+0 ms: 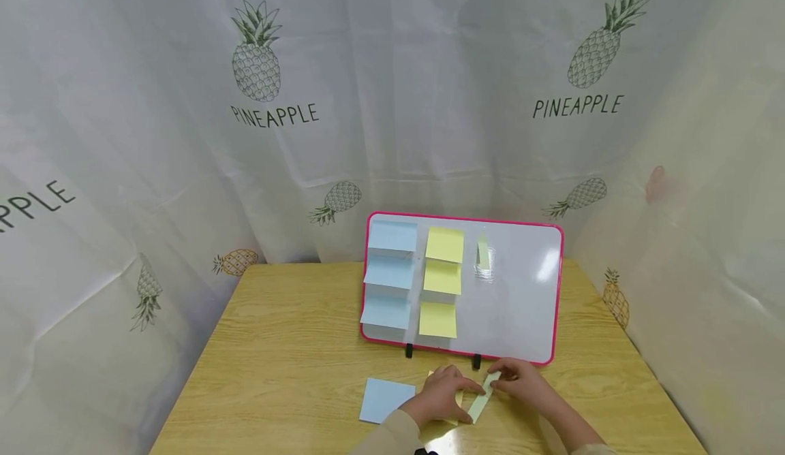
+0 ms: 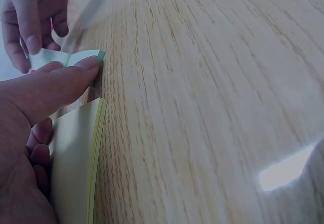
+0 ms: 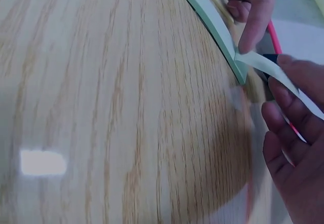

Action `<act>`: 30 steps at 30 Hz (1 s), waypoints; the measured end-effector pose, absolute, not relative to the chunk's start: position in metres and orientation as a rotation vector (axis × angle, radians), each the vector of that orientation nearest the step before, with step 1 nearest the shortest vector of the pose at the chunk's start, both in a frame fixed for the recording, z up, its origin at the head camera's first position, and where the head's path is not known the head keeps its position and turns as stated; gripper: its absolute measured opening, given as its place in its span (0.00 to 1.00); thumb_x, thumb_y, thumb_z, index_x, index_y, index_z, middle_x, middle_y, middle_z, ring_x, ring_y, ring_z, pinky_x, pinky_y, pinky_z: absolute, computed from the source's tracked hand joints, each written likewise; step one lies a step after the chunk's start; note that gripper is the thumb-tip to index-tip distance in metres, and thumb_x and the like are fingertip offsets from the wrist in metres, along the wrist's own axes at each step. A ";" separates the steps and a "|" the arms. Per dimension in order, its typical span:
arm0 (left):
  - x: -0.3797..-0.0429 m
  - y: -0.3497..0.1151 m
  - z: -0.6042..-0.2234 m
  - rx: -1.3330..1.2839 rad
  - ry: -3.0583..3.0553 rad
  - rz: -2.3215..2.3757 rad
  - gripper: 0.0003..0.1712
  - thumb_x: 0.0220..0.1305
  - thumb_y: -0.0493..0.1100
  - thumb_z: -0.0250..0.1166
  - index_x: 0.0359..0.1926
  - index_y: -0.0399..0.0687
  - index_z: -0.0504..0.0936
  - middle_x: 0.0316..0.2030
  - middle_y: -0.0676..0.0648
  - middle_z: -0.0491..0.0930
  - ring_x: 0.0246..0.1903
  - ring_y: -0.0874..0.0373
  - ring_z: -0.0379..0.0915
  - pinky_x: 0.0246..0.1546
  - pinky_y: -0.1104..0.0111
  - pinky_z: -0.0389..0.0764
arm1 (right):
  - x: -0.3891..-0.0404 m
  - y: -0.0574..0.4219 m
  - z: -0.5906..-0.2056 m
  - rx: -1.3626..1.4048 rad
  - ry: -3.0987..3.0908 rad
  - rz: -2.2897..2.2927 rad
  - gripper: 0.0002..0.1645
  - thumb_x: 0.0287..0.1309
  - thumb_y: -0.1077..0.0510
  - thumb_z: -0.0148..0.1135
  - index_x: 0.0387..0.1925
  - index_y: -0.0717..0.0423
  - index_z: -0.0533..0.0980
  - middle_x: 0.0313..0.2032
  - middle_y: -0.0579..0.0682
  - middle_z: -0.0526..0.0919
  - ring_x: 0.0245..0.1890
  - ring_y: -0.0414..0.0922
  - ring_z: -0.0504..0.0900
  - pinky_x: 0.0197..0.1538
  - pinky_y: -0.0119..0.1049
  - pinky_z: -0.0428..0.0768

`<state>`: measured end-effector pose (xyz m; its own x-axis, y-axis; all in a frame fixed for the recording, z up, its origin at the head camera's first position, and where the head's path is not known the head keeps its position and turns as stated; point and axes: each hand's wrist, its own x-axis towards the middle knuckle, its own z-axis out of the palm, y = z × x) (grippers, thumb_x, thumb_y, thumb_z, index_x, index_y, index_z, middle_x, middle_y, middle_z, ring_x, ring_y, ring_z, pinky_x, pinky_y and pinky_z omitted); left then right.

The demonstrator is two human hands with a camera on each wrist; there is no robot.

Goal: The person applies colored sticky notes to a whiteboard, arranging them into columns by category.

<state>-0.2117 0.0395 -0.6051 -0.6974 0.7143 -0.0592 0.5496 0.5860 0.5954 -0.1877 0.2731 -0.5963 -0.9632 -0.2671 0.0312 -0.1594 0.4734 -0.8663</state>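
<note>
A narrow pad of pale green sticky notes (image 1: 480, 407) lies on the table. My left hand (image 1: 440, 397) holds this pad, thumb at its near end and index finger by its far end. In the right wrist view, the top green note (image 3: 268, 68) curls up from the pad (image 3: 210, 24). My right hand (image 3: 304, 127) pinches the lifted note between thumb and fingers. Under my left hand sits a yellow sticky note pad (image 2: 76, 153), partly covered. To its left rests a blue sticky note pad (image 1: 386, 399).
A whiteboard (image 1: 515, 305) with a pink frame leans on black feet (image 1: 476, 362) just beyond my hands. It bears blue notes (image 1: 389, 271) and yellow notes (image 1: 443, 276) in columns, plus one narrow green note (image 1: 482, 252). A pineapple-print curtain (image 1: 398, 101) surrounds the wooden table (image 1: 276, 346).
</note>
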 end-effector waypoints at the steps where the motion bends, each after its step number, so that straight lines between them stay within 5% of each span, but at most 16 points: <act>1: -0.212 0.039 -0.605 1.039 2.526 0.795 0.32 0.44 0.49 0.80 0.53 0.75 0.82 0.31 0.64 0.61 0.33 0.73 0.54 0.41 0.70 0.61 | -0.189 0.273 -0.597 -0.367 2.598 -1.510 0.11 0.55 0.63 0.69 0.40 0.64 0.80 0.33 0.52 0.82 0.31 0.36 0.76 0.34 0.32 0.77; 12: -0.211 0.039 -0.609 1.073 2.515 0.791 0.33 0.46 0.50 0.80 0.55 0.75 0.81 0.32 0.65 0.62 0.34 0.73 0.54 0.49 0.65 0.63 | -0.196 0.272 -0.597 -0.312 2.557 -1.505 0.12 0.54 0.66 0.69 0.42 0.66 0.80 0.31 0.50 0.81 0.29 0.37 0.73 0.31 0.31 0.74; 19: -0.211 0.039 -0.603 1.063 2.518 0.779 0.34 0.46 0.50 0.79 0.56 0.74 0.79 0.31 0.63 0.62 0.33 0.72 0.53 0.43 0.69 0.63 | -0.199 0.272 -0.590 -0.308 2.537 -1.504 0.13 0.55 0.66 0.68 0.43 0.65 0.80 0.30 0.51 0.79 0.27 0.38 0.73 0.28 0.31 0.73; 30: -0.214 0.039 -0.607 1.024 2.502 0.802 0.38 0.46 0.49 0.79 0.60 0.76 0.76 0.32 0.65 0.62 0.34 0.72 0.55 0.47 0.66 0.64 | -0.211 0.273 -0.585 -0.317 2.623 -1.438 0.11 0.52 0.68 0.68 0.40 0.62 0.81 0.31 0.50 0.81 0.27 0.39 0.72 0.29 0.31 0.74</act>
